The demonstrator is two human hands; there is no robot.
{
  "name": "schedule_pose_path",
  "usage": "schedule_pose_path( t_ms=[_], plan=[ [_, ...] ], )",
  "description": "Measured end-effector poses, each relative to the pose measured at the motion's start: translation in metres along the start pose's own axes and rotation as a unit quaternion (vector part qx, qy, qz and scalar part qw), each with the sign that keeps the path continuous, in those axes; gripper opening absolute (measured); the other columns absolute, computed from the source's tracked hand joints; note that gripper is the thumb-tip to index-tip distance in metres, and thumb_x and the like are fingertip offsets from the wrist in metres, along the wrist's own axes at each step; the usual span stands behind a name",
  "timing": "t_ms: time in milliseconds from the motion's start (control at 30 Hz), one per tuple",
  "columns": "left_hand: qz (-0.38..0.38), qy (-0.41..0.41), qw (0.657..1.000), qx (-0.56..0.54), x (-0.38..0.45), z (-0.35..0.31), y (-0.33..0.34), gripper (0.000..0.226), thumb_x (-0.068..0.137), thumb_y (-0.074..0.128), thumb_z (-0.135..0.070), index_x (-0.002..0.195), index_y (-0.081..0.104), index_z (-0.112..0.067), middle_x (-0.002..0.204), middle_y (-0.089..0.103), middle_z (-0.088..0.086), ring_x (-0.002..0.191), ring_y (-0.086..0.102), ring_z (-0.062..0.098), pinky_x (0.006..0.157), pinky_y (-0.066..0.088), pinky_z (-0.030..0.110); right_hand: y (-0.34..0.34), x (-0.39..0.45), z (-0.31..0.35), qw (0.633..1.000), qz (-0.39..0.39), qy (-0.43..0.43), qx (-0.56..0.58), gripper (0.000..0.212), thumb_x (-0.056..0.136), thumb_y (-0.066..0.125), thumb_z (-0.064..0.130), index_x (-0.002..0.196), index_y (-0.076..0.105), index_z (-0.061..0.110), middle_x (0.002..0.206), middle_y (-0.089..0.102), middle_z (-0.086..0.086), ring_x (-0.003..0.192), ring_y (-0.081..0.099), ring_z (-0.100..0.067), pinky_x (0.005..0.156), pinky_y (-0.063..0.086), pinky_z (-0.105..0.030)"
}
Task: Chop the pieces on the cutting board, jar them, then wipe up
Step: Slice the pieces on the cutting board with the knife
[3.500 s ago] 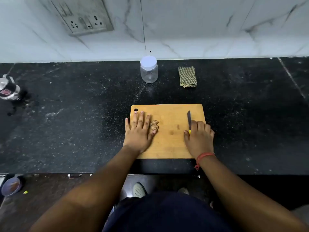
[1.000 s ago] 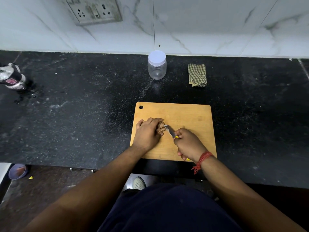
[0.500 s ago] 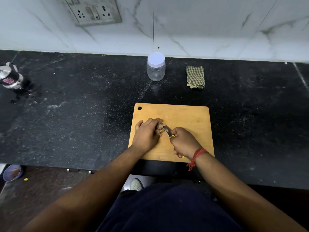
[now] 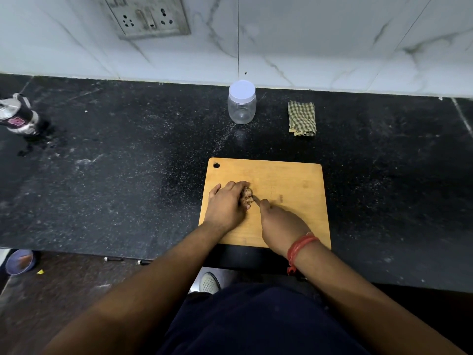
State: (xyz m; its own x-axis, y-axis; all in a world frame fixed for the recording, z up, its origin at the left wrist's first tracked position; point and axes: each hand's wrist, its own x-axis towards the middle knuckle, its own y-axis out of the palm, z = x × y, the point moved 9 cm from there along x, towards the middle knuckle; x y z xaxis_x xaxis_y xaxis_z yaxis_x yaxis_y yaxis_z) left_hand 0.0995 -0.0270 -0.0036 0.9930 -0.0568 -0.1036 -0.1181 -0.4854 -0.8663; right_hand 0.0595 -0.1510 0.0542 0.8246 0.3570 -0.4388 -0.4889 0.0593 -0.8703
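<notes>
The ginger piece (image 4: 246, 196) is a small knobbly lump, brown and pale tan, lying on the wooden cutting board (image 4: 286, 180) a little left of the board's middle. The left hand (image 4: 226, 204) lies over its left side, fingers curled round it so that the grip is clamped on the lump and only its right face shows. The knife (image 4: 256, 199) touches the lump's lower right side; just a short stretch of blade is visible, because the right hand (image 4: 280, 225) is wrapped round the handle with the forefinger stretched along the top. That grip is closed on the knife. A red thread band (image 4: 300, 245) circles the right wrist.

The board has a hanging hole in its far left corner, and its near edge lies close to the counter's (image 4: 128, 188) front edge. The counter is black speckled stone. Toward its back edge, near the wall, a clear plastic jar (image 4: 242, 105) stands upright with its white lid on, well apart from the board. Just right of the jar lies a folded green checked cloth (image 4: 301, 118). Near the left edge of the counter stands a metal object (image 4: 19, 116), partly cut off by the frame.
</notes>
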Motion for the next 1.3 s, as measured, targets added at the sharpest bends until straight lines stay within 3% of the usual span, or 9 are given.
schedule_pose_path(
  t_ms=[200, 367, 533, 633, 733, 833, 933, 1100, 1300],
  plan=[
    [0.005, 0.000, 1.000, -0.005, 0.002, 0.003, 0.002, 0.062, 0.087, 0.072, -0.031, 0.144, 0.047, -0.029, 0.127, 0.058, -0.008, 0.128, 0.050, 0.012, 0.122, 0.014, 0.040, 0.002, -0.010, -0.016, 1.000, -0.008, 0.010, -0.025, 0.049, 0.092, 0.039, 0.003, 0.140, 0.033, 0.013, 0.115, 0.060, -0.008, 0.096, 0.062, -0.029, 0.066, 0.042, -0.034],
    [0.000, 0.001, 1.000, -0.009, 0.001, 0.004, 0.006, 0.064, 0.086, 0.074, -0.032, 0.143, 0.046, -0.031, 0.124, 0.057, -0.011, 0.128, 0.049, 0.008, 0.121, 0.012, 0.039, 0.006, -0.014, -0.030, 0.997, -0.066, 0.024, 0.023, 0.048, 0.094, 0.039, 0.008, 0.141, 0.032, 0.013, 0.120, 0.057, -0.009, 0.094, 0.062, -0.033, 0.068, 0.046, -0.038],
    [-0.003, 0.005, 1.000, -0.004, 0.001, 0.006, 0.007, 0.064, 0.086, 0.074, -0.033, 0.144, 0.045, -0.031, 0.125, 0.057, -0.010, 0.127, 0.050, 0.010, 0.122, 0.013, 0.039, 0.036, -0.020, -0.039, 0.997, -0.052, 0.023, 0.055, 0.040, 0.097, 0.039, 0.013, 0.137, 0.037, 0.014, 0.131, 0.052, -0.007, 0.099, 0.062, -0.032, 0.070, 0.043, -0.036],
    [-0.003, 0.004, 1.000, -0.014, 0.001, 0.006, 0.006, 0.064, 0.087, 0.074, -0.031, 0.145, 0.045, -0.031, 0.126, 0.057, -0.009, 0.127, 0.050, 0.011, 0.122, 0.012, 0.038, 0.039, -0.022, -0.052, 0.994, -0.079, 0.049, 0.061, 0.031, 0.101, 0.036, 0.020, 0.131, 0.041, 0.013, 0.127, 0.054, -0.006, 0.098, 0.062, -0.029, 0.066, 0.040, -0.034],
    [-0.006, 0.009, 1.000, -0.026, 0.000, 0.006, 0.006, 0.063, 0.087, 0.074, -0.030, 0.144, 0.046, -0.031, 0.125, 0.057, -0.011, 0.128, 0.049, 0.009, 0.121, 0.011, 0.038, 0.035, -0.022, -0.053, 0.985, -0.111, 0.057, 0.118, 0.027, 0.105, 0.033, 0.033, 0.123, 0.046, 0.016, 0.119, 0.057, -0.003, 0.095, 0.062, -0.025, 0.069, 0.047, -0.036],
    [-0.005, 0.009, 0.999, -0.050, 0.001, 0.007, 0.007, 0.063, 0.086, 0.076, -0.029, 0.142, 0.048, -0.032, 0.126, 0.058, -0.012, 0.127, 0.049, 0.007, 0.122, 0.011, 0.038, 0.031, -0.017, -0.046, 0.973, -0.127, 0.045, 0.185, 0.025, 0.103, 0.040, 0.025, 0.125, 0.047, 0.015, 0.123, 0.054, -0.003, 0.100, 0.060, -0.027, 0.077, 0.050, -0.040],
    [-0.006, 0.008, 0.996, -0.084, 0.001, 0.009, 0.006, 0.063, 0.083, 0.079, -0.025, 0.139, 0.050, -0.034, 0.128, 0.058, -0.015, 0.127, 0.049, 0.005, 0.120, 0.009, 0.035, 0.028, -0.012, -0.043, 0.955, -0.127, 0.053, 0.262, 0.019, 0.099, 0.048, 0.015, 0.117, 0.047, 0.017, 0.122, 0.049, -0.001, 0.093, 0.062, -0.027, 0.073, 0.055, -0.046],
    [-0.005, 0.006, 0.989, -0.146, 0.000, 0.015, 0.008, 0.064, 0.079, 0.083, -0.020, 0.132, 0.050, -0.034, 0.127, 0.060, -0.020, 0.123, 0.053, 0.000, 0.122, 0.010, 0.038, 0.028, -0.006, -0.047, 0.931, -0.146, 0.076, 0.325, 0.002, 0.100, 0.050, 0.018, 0.102, 0.050, 0.017, 0.108, 0.056, -0.003, 0.088, 0.053, -0.017, 0.071, 0.036, -0.027],
    [-0.005, 0.002, 0.990, -0.138, 0.000, 0.014, 0.006, 0.061, 0.079, 0.082, -0.020, 0.129, 0.049, -0.034, 0.122, 0.062, -0.019, 0.119, 0.055, 0.002, 0.121, 0.011, 0.036, 0.024, -0.002, -0.045, 0.930, -0.160, 0.068, 0.325, 0.018, 0.098, 0.054, 0.014, 0.115, 0.058, 0.009, 0.115, 0.051, -0.003, 0.102, 0.053, -0.019, 0.083, 0.039, -0.023]
  ],
)
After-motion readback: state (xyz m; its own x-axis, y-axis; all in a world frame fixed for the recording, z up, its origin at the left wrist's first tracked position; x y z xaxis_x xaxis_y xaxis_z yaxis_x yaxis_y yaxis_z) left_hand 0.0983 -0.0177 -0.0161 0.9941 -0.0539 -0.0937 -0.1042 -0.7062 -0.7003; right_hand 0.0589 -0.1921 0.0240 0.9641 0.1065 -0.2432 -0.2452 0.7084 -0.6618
